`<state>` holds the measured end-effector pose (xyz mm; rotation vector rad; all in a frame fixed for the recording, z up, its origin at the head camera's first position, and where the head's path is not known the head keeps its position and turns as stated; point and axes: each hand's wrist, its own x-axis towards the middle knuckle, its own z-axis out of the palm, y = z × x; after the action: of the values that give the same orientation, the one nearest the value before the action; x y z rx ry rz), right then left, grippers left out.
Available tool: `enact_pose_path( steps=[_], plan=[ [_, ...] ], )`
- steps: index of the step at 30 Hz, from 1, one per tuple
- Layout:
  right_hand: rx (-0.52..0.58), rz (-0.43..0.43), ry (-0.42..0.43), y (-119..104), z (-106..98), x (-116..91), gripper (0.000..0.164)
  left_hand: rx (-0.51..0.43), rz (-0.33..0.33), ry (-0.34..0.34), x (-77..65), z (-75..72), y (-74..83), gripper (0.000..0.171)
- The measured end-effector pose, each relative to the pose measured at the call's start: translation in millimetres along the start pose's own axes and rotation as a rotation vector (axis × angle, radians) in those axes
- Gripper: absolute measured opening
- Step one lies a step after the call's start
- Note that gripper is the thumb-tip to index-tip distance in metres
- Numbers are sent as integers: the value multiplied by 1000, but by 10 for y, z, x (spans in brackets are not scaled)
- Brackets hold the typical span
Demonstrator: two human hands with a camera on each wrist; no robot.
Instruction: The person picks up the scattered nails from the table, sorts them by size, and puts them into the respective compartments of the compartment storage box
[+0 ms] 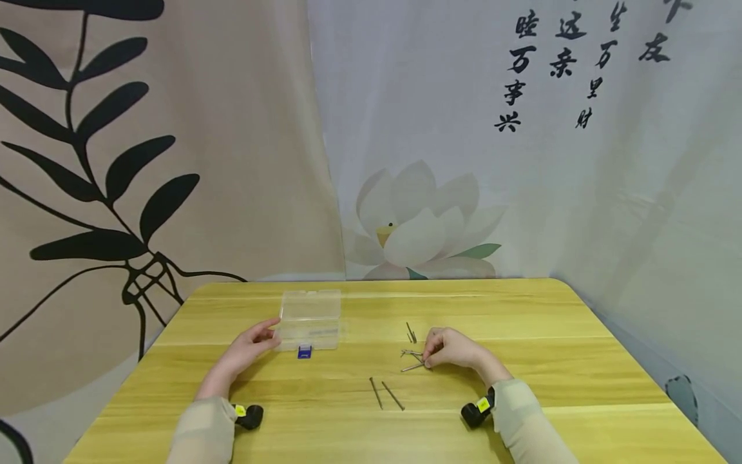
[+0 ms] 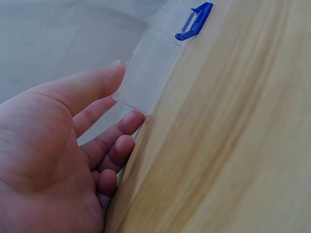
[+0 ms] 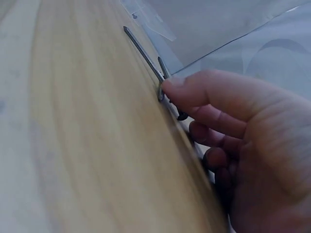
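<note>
A clear plastic box stands at the back left with its lid raised; a blue latch is at its front. My left hand holds its left side, thumb by the rim and fingers by the lower corner in the left wrist view. At right, my right hand pinches a metal nail between thumb and fingers, close over the table, its pointed end sticking out. Another nail crosses behind it in the right wrist view. Several small nails are bunched at the right fingertips.
Two longer nails lie apart on the wooden table, nearer the front. A few smaller nails lie behind the right hand's bunch. A printed cloth hangs behind the table's back edge. Each wrist wears a small black camera.
</note>
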<state>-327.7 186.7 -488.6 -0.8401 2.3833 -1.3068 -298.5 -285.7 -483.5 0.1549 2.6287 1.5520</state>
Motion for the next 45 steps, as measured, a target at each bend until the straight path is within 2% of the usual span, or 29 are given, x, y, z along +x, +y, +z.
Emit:
enact_pose_path(
  steps=[4,7,15,17,20,27,31,37,45],
  plan=[
    [6,-16,-10,3,-6,-5,8,-3,-3,-5,7,3,-24,59],
    [-2,-18,-12,2,-12,-8,2,-10,1,-5,2,5,-20,58],
    [-14,8,40,-5,-12,1,7,-6,-7,0,-18,0,38,58],
    [-1,14,45,-96,-25,-29,11,-5,-8,2,-20,-2,47,57],
    [15,34,43,-92,-57,-46,18,-8,-9,3,-25,7,57,57],
    [1,49,39,30,-91,-34,31,-20,-2,-1,-10,22,15,58],
    [-26,5,38,34,-79,-43,27,-5,0,7,1,14,12,57],
    [15,-47,24,51,-74,-61,15,18,12,6,1,13,16,57],
    [40,-78,7,81,-93,-50,12,16,-5,11,-14,5,34,58]
  ],
)
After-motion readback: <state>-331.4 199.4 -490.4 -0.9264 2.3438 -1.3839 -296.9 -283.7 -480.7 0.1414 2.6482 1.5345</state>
